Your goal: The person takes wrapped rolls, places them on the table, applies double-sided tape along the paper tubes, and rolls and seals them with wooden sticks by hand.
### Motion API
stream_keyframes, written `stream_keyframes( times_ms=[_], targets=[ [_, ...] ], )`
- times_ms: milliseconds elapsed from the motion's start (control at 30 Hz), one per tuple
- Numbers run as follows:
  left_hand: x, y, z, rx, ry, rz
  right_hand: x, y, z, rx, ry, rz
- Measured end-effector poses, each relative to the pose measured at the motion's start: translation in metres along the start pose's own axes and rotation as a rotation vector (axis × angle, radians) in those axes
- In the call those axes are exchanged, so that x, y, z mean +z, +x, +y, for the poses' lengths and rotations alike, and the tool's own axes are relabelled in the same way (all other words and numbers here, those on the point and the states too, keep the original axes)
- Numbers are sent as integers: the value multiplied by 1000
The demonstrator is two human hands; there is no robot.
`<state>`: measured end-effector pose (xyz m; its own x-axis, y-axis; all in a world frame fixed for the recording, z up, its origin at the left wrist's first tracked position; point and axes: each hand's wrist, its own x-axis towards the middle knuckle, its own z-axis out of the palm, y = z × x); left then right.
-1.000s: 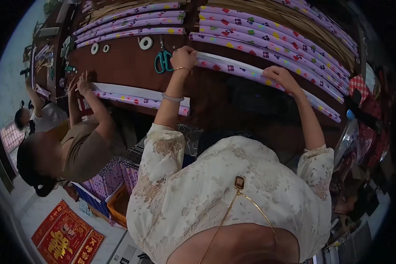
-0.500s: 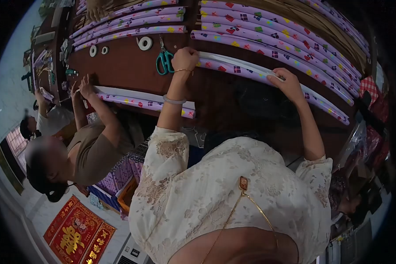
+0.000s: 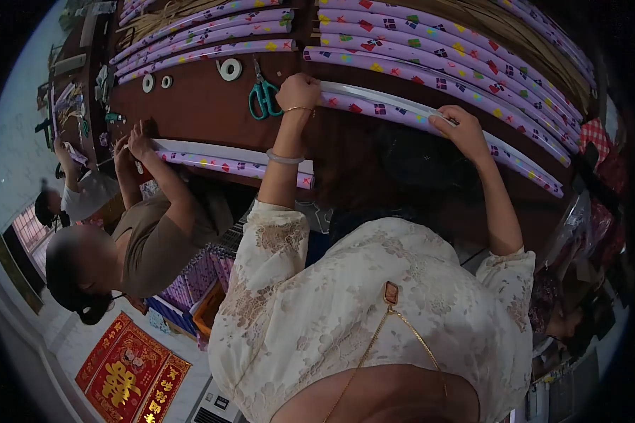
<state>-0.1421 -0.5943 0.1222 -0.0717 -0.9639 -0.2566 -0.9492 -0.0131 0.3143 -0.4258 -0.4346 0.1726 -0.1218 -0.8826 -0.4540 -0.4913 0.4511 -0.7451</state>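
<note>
Two bare hands grasp a purple patterned roll at a brown table

The purple patterned roll (image 3: 374, 107) lies along the near side of the brown table (image 3: 204, 106), its printed side facing the person and a white strip showing along its far side. The left hand (image 3: 300, 92) is clenched on its left end; the fingertips are hidden. The right hand (image 3: 461, 131) grasps the white edge between thumb and fingers, partway along, and the rest runs on to the right past it.

Green-handled scissors (image 3: 264, 99) lie just left of the left hand, blades pointing away. Farther left are a large white tape roll (image 3: 221, 69) and two smaller white rings (image 3: 148, 83). Beyond the hands, finished-looking patterned rolls (image 3: 430, 76) lie side by side in two groups, with brown strips (image 3: 536, 37) among them.

To the left, a co-worker (image 3: 159, 247) has both hands (image 3: 141, 141) at the end of another white-edged patterned piece (image 3: 219, 163). A red poster with gold characters (image 3: 130, 374) lies below, at lower left
</note>
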Motion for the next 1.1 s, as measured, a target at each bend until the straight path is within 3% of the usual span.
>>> stream_keyframes(
  times_ms=[300,767,867,1100],
  targets=[
    [3,-2,4,-22,32,41,4,2,7,-67,-34,70],
    [4,-5,20,-130,172,40,-5,0,-5,110,40,-23],
    [8,-1,18,-167,196,42,-12,-2,13,-8,-54,35],
    [12,-1,16,-133,239,61,-71,-42,61,59,45,155]
  ],
)
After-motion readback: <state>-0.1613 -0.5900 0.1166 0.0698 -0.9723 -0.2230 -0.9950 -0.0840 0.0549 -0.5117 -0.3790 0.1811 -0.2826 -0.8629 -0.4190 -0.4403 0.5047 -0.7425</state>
